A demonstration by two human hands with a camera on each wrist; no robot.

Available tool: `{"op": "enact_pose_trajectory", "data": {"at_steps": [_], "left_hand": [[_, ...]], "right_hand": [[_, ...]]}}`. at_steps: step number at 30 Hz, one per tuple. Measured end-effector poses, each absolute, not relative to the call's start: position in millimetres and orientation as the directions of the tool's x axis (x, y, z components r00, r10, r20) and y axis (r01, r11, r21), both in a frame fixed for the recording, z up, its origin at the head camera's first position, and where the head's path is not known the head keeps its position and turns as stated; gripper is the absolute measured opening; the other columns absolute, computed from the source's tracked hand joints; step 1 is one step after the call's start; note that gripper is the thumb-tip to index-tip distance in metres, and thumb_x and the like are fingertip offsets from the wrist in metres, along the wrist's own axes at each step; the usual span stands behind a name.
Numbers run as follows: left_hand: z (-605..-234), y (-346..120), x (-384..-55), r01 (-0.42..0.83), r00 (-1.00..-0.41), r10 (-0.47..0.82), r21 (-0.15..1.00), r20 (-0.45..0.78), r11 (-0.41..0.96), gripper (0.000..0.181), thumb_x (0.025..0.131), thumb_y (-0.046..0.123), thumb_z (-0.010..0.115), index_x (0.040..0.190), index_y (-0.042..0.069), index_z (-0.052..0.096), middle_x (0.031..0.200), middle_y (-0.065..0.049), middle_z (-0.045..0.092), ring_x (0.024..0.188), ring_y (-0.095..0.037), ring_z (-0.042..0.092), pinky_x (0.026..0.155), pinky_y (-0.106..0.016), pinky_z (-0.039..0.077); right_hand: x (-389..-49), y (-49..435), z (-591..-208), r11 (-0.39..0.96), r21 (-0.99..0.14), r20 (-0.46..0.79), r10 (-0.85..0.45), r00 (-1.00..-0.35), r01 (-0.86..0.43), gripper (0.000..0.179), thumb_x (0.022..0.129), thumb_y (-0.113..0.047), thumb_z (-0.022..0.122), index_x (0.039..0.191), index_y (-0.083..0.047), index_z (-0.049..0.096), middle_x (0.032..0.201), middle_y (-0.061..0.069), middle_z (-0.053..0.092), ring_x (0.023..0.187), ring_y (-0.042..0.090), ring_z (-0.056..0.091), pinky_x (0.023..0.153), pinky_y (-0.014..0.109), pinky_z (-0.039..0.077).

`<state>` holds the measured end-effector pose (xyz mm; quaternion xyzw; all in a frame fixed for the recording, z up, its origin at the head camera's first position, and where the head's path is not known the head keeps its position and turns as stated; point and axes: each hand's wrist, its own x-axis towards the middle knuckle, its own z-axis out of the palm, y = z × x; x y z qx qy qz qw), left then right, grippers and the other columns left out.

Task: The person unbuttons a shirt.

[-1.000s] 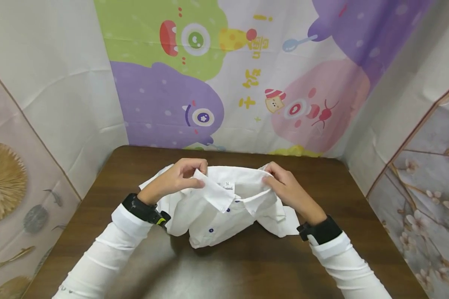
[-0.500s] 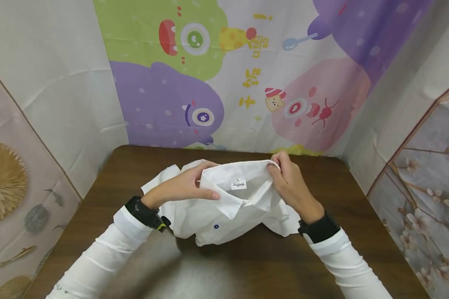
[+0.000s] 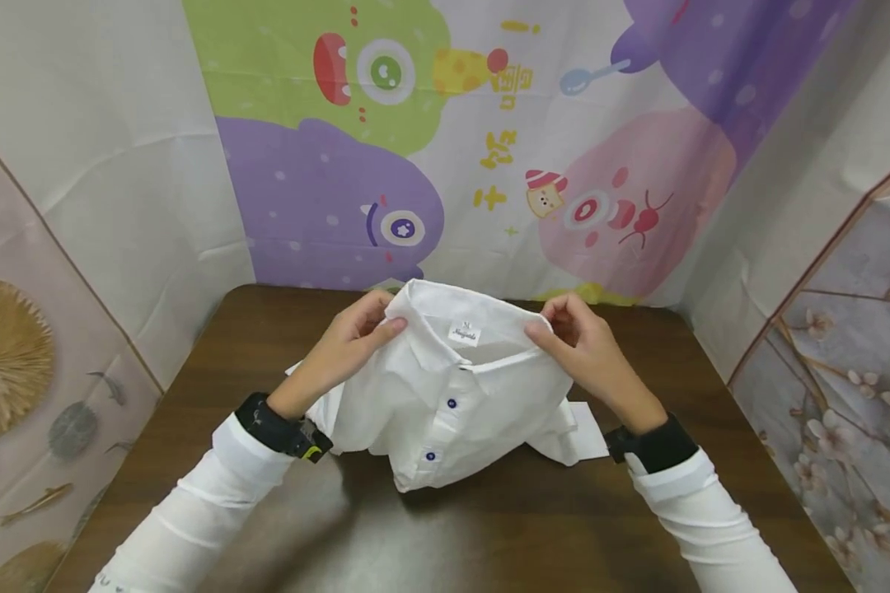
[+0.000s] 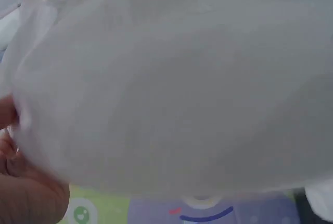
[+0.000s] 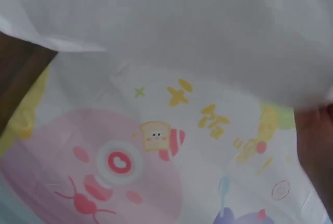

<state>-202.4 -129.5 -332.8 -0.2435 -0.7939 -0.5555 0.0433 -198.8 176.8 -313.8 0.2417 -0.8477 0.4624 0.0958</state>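
A white short-sleeved shirt (image 3: 489, 412) with dark blue buttons is held up by its collar over the table, its neck opening and size label (image 3: 464, 333) facing me. My left hand (image 3: 348, 346) pinches the collar's left side between thumb and fingers. On the other side, my right hand (image 3: 586, 350) pinches the collar's right end, thumb in front. The left wrist view is mostly filled by the white shirt cloth (image 4: 177, 99), the left hand (image 4: 31, 193) at its lower left edge. In the right wrist view the cloth (image 5: 171, 21) hangs across the top, beside the right hand (image 5: 315, 146).
The brown wooden table (image 3: 564, 527) lies under the shirt. Behind it hangs a backdrop (image 3: 482, 247) with cartoon monsters. Patterned cloth panels (image 3: 845, 395) stand at both sides. Each wrist wears a black strap (image 3: 648, 453) with a device.
The collar has been raised and spread, and its left point no longer stands folded up. My left hand has shifted its grip from the collar's front to its left corner; the right hand has regripped.
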Motion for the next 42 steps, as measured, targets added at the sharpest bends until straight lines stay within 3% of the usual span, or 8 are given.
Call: {"op": "enact_pose_trajectory", "data": {"at_steps": [7,12,16,19,24,31,39,42], "left_hand": [[-326.0,-130.0,-210.5,0.495,-0.865,0.267,0.804,0.424,0.33,0.012,0.095,0.019,0.052,0.104,0.01,0.054,0.093,-0.009,0.065,0.075,-0.016,0.056,0.065,-0.026,0.044],[-327.3,-131.8,-213.5,0.491,-0.868,0.27,0.803,0.417,0.339,0.014,0.095,0.02,0.053,0.105,0.011,0.055,0.095,-0.009,0.066,0.075,-0.015,0.058,0.063,-0.026,0.045],[-330.2,-137.5,-217.6,0.458,-0.882,0.266,0.84,0.389,0.292,0.016,0.094,0.02,0.055,0.106,0.01,0.057,0.099,-0.007,0.063,0.077,-0.012,0.059,0.064,-0.026,0.047],[-332.2,-143.2,-220.7,0.426,-0.892,0.277,0.869,0.357,0.252,0.016,0.092,0.019,0.057,0.104,0.007,0.058,0.093,-0.004,0.062,0.075,-0.01,0.058,0.062,-0.025,0.048],[-335.3,-151.6,-222.0,0.389,-0.889,0.351,0.891,0.296,0.233,0.014,0.091,0.019,0.059,0.1,0.008,0.059,0.088,0.002,0.059,0.076,-0.01,0.056,0.065,-0.024,0.047],[-340.3,-155.7,-221.8,0.314,-0.864,0.477,0.912,0.159,0.264,0.028,0.088,0.019,0.064,0.113,0.009,0.058,0.104,-0.003,0.062,0.09,-0.013,0.059,0.077,-0.029,0.05],[-349.5,-159.7,-222.3,0.309,-0.821,0.57,0.811,-0.037,0.497,0.019,0.084,0.022,0.067,0.098,0.008,0.068,0.073,0.002,0.057,0.05,-0.006,0.04,0.047,-0.021,0.035],[-356.4,-161.6,-222.8,0.36,-0.784,0.621,0.815,0.001,0.455,0.012,0.089,0.017,0.061,0.093,0.007,0.067,0.075,0.003,0.054,0.059,-0.008,0.045,0.054,-0.022,0.04]], "right_hand": [[-208.9,192.5,-311.3,0.462,-0.785,0.1,-0.562,-0.821,-0.412,0.039,0.092,-0.029,0.058,0.127,-0.013,0.052,0.115,0.01,0.063,0.099,0.014,0.06,0.081,0.029,0.049],[-213.4,199.6,-317.1,0.628,-0.661,-0.075,-0.601,-0.796,-0.411,0.017,0.084,-0.033,0.068,0.091,-0.02,0.059,0.076,-0.004,0.054,0.071,0.011,0.051,0.063,0.025,0.044],[-217.9,203.9,-323.8,0.688,-0.574,-0.121,-0.609,-0.784,-0.445,0.028,0.083,-0.028,0.069,0.067,-0.016,0.049,0.061,-0.006,0.034,0.057,0.007,0.037,0.054,0.022,0.034],[-221.5,210.0,-328.4,0.704,-0.523,-0.049,-0.588,-0.807,-0.481,0.031,0.084,-0.023,0.068,0.061,-0.014,0.049,0.06,-0.007,0.035,0.058,0.007,0.037,0.054,0.022,0.033],[-224.9,219.9,-332.3,0.669,-0.509,0.232,-0.5,-0.835,-0.542,0.022,0.085,-0.012,0.065,0.064,-0.013,0.059,0.082,0.001,0.063,0.082,0.014,0.054,0.064,0.024,0.042],[-224.8,222.7,-330.6,0.649,-0.486,0.536,-0.307,-0.786,-0.585,0.031,0.086,-0.01,0.064,0.063,-0.01,0.043,0.059,-0.003,0.03,0.057,0.007,0.04,0.049,0.021,0.027],[-220.0,225.5,-314.4,0.707,-0.448,0.606,-0.21,-0.768,-0.547,0.013,0.087,-0.014,0.063,0.076,-0.009,0.057,0.059,-0.004,0.036,0.054,0.008,0.037,0.048,0.022,0.028],[-216.8,227.9,-308.5,0.719,-0.462,0.581,-0.197,-0.79,-0.519,0.01,0.088,-0.017,0.062,0.081,-0.01,0.062,0.062,0.001,0.05,0.058,0.007,0.042,0.052,0.02,0.032]]}}
